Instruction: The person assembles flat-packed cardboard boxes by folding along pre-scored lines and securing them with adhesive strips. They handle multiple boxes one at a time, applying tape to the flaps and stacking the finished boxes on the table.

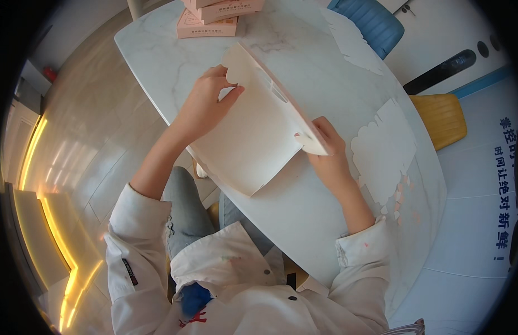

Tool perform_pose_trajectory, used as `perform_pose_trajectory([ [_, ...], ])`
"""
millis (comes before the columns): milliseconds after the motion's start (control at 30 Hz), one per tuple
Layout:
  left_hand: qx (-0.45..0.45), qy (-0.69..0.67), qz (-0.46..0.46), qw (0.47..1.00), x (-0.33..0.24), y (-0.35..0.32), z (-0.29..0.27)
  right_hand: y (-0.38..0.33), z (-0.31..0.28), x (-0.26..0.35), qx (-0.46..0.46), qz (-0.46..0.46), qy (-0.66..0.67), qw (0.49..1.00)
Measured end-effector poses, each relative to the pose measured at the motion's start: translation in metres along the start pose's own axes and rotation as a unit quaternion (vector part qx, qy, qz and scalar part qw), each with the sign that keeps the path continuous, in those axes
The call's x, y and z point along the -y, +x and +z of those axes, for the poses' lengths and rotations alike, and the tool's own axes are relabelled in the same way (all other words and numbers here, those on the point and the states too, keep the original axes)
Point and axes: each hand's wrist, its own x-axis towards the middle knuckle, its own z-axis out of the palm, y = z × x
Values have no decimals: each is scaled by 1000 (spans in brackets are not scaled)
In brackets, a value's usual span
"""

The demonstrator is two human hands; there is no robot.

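Observation:
A partly folded cardboard box point(245, 139) is held at a slant over the near left edge of the marble-patterned table. Its inside is plain white, and one long side stands raised toward the far right. At its far end, my left hand point(209, 103) pinches a rounded flap point(236, 64) between thumb and fingers. My right hand point(330, 153) grips the near right end of the raised side, beside another small rounded flap point(311, 144). Some of the right fingers are hidden behind the cardboard.
Several pink boxes point(207, 27) are stacked at the table's far edge. Flat white cut-out sheets point(384, 148) lie to the right, with small pink scraps point(400, 195) nearby. A blue chair point(373, 25) and a yellow chair point(444, 118) stand past the table's right side.

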Motion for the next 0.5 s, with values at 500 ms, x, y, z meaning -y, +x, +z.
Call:
perform_pose_trajectory([
  [500,148,64,129,978,2,-77,-43,-8,-2,18,78,-76,-224,968],
])
